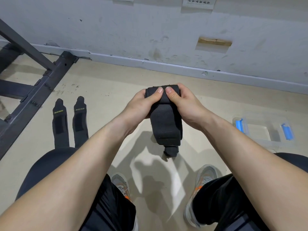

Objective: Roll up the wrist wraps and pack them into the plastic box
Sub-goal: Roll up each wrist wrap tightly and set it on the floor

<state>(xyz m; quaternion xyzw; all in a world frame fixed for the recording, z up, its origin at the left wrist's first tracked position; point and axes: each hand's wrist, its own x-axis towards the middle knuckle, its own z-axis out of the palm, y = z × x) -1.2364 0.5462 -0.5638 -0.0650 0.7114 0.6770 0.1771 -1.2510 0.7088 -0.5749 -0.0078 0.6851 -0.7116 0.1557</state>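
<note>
Step in hand: rolling one wrap. Judged about midway, since a long tail is not yet wound.
Left hand [141, 104]: fingers curled round the far side of the rolled end [160, 90], with the thumb pressed flat on its near face.
Right hand [181, 100]: mirrors that grip, its thumb tip just beside the other thumb tip.
Fingertips: hidden behind the roll, so their spacing cannot be told.
Wrist wrap [164, 125]: black and held in the air between both palms. The loose tail hangs below the fingers toward the floor [106, 80], with its lower end bunched.
Reason for grip: paired thumbs probably keep the roll tight and square. The hanging tail is kept straight by its own weight.
Spare wrist wraps [60, 124]: two lie flat on the floor, well left of the left fingers. They sit side by side without touching, patches facing up, and are unrolled.
Plastic box [260, 132]: clear, on the floor well right of the right fingers, with blue latches [287, 131] at both ends. No wrap is visible inside.
Risk: releasing either thumb would likely let the roll spring loose.
</note>
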